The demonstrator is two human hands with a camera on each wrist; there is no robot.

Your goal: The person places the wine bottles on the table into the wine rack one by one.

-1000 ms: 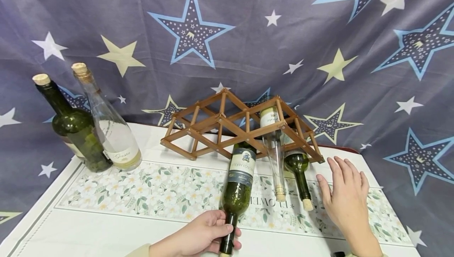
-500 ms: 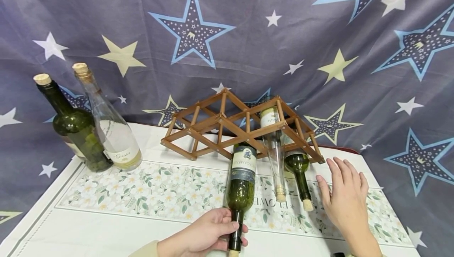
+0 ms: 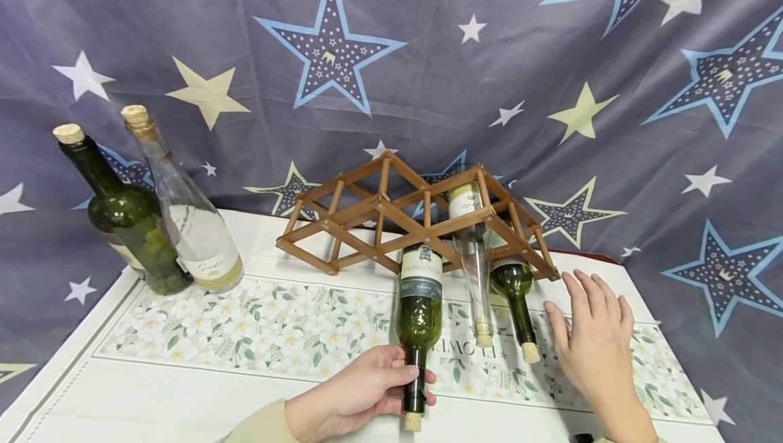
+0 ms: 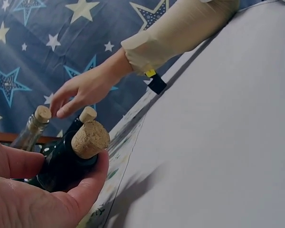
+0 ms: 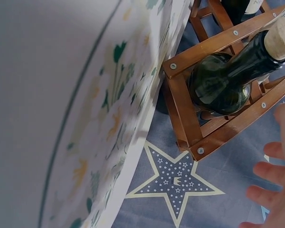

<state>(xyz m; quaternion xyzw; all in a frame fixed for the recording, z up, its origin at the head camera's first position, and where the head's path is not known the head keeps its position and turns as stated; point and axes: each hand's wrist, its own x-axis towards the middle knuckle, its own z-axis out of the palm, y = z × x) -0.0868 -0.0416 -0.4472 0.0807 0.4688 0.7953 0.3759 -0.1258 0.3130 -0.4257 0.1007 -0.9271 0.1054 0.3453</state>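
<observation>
Dark green glass sits between the fingers of my left hand [image 3: 367, 388], which grip the neck of a corked green wine bottle with a white-and-dark label [image 3: 419, 317]. Its neck points towards me, and its base end meets the front of a brown wooden lattice rack [image 3: 426, 232] at a lower slot; how deep it goes, I can't tell.

My right hand [image 3: 596, 344] is free, its fingers relaxed and holding nothing, just beside the rack's right end. Close to the bottle I grip, a clear glass bottle with a cork [image 3: 474, 280] lies in the rack, and next to it a shorter-looking dark green corked bottle [image 3: 516, 293], both with necks towards me.

I judge the slot to be the weak point: entering crooked, the base could catch a slat and shove the light frame back towards the curtain [image 3: 428, 90]. Holding only the neck leaves the heavier end poorly steered, so a slip could drop it or knock the clear neighbour.

Further left, a green corked bottle [image 3: 137, 232] and a clear corked bottle [image 3: 204, 246] stand upright on the white-covered table [image 3: 183, 405], well apart from the rack.
</observation>
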